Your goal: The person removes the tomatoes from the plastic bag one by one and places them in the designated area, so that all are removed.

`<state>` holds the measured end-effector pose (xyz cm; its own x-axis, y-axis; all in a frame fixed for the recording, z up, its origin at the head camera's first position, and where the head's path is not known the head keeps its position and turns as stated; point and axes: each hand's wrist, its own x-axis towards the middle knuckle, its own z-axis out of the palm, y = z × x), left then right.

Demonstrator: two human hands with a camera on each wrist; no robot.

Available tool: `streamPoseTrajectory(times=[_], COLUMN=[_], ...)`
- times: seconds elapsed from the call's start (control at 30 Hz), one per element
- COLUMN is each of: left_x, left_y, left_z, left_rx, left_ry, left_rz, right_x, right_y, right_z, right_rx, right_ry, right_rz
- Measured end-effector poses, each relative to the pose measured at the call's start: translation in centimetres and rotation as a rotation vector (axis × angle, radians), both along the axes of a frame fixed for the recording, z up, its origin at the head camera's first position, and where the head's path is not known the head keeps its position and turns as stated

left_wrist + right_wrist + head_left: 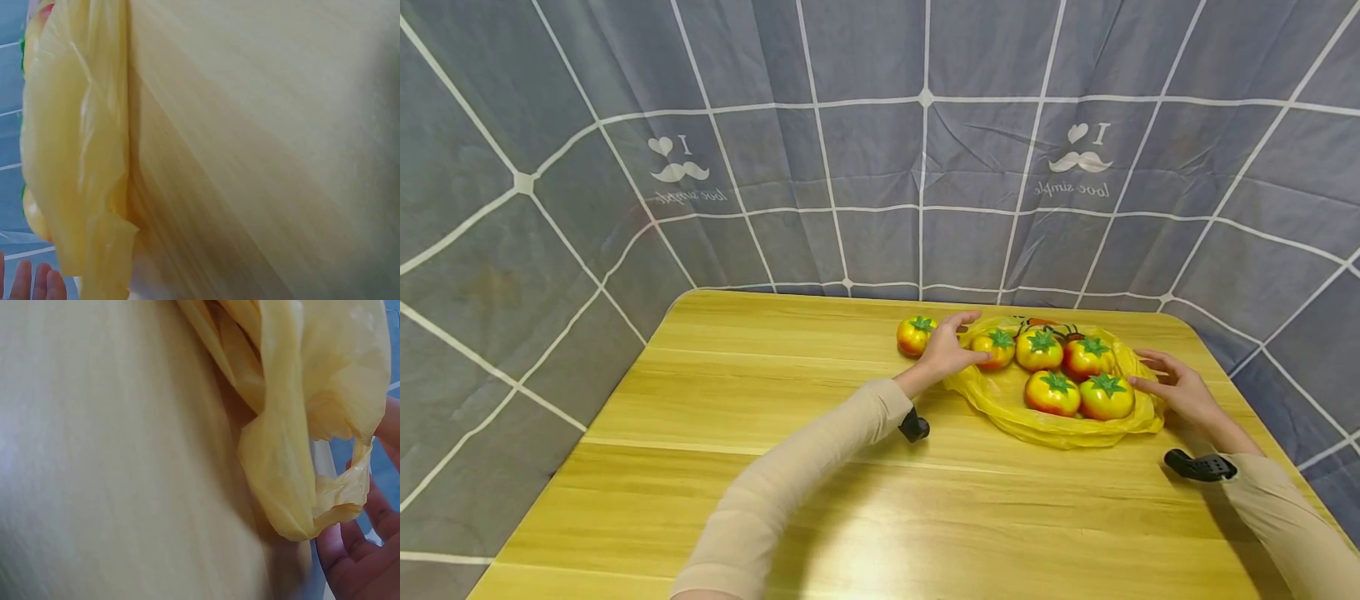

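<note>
Several yellow-red tomatoes [1052,393] with green star-shaped tops lie on a spread yellow plastic bag [1000,410] at the table's right. My left hand [946,350] is at the bag's left side, thumb over the leftmost bagged tomato [998,350], fingers extended beyond it. Its fingers [39,284] look straight in the left wrist view. Another tomato [916,335] sits outside the bag, left of that hand. My right hand [1183,396] is at the bag's right edge, fingers spread apart. In the right wrist view its fingertips are right at a loose bag loop [340,499].
The wooden table [737,400] extends to the left and front of the bag. A grey-blue curtain [865,167] with white lines hangs behind and at both sides. Black wrist devices [913,425] are worn on both arms.
</note>
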<state>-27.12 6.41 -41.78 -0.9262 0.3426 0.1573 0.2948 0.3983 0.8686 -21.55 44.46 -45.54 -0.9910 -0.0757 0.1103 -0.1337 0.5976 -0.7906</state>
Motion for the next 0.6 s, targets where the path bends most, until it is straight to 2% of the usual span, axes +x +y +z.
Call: streamPoseTrajectory(times=[0.6], left_x=[-1.3], left_y=[0.8], left_z=[-1.2], left_rx=[-0.068], left_ry=[0.009], left_rz=[0.01], right_x=[-0.1], right_y=[-0.6], right_z=[0.3], right_rx=[-0.04], right_ry=[0.054], right_rz=[0.006])
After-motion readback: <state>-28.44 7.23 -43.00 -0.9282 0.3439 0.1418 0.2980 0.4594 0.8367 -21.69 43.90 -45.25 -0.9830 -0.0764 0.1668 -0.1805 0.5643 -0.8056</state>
